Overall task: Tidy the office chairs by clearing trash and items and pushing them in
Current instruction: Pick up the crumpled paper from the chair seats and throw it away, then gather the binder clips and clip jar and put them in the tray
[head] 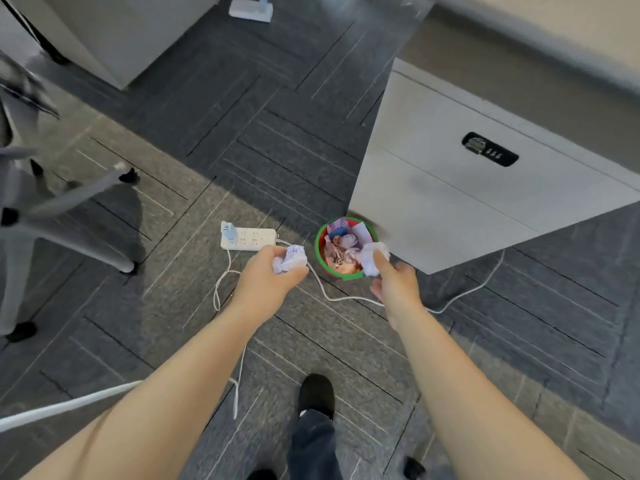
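Hands hold paper balls by a little bin.

Fingers of the left hand (pixel 266 277) curl tight around a crumpled paper ball (pixel 290 259), held over the gray carpet (pixel 173 306) just left of the small red bin (pixel 343 249). The right hand (pixel 393 284) pinches another paper wad (pixel 372 258) right over the bin's edge. The bin has a green rim and is full of paper trash. It sits on the floor, touching the corner of a white cabinet (pixel 467 188). A white power strip (pixel 248 239) lies near the bin. Gray chair legs (pixel 69 216) stand far to the left.
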`<state>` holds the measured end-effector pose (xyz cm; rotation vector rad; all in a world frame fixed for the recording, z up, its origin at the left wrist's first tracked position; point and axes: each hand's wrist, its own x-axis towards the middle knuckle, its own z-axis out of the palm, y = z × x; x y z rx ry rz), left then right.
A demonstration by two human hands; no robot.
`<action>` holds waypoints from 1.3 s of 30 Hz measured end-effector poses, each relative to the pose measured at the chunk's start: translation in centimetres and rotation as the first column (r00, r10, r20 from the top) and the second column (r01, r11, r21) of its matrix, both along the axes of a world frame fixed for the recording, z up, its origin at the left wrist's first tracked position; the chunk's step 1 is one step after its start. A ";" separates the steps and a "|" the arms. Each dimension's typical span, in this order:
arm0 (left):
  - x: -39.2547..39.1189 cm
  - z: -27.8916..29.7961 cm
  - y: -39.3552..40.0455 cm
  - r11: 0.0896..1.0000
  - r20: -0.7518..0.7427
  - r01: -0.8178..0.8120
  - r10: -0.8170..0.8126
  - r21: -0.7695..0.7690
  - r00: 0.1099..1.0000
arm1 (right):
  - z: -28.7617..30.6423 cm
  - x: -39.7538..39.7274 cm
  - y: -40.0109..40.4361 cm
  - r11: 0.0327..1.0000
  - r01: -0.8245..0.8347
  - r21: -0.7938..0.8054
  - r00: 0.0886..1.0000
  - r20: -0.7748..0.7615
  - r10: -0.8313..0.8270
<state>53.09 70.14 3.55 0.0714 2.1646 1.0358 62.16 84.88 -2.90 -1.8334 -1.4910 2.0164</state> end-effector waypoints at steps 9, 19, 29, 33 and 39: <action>-0.7 -5.2 4.8 0.985 0.087 0.074 -0.061 -0.155 0.994 | -2.1 1.5 2.2 0.998 -0.002 -0.056 0.998 0.058 0.005; -2.3 -6.1 10.4 0.996 0.160 -0.007 0.020 -0.084 0.987 | -0.8 1.9 4.5 0.999 0.020 -0.025 0.999 0.041 -0.019; -1.8 1.2 8.8 0.991 0.017 0.053 -0.056 0.124 0.998 | 5.5 0.3 3.6 0.995 0.072 0.071 0.994 -0.083 -0.066; -0.5 6.3 7.9 0.969 -0.048 0.141 -0.134 0.202 0.990 | 10.2 1.3 2.5 0.985 0.116 0.125 0.987 -0.128 -0.100; 3.5 14.3 6.9 0.898 -0.119 0.340 -0.319 0.280 0.940 | 18.6 7.4 -0.3 0.918 0.331 0.219 0.933 -0.219 -0.284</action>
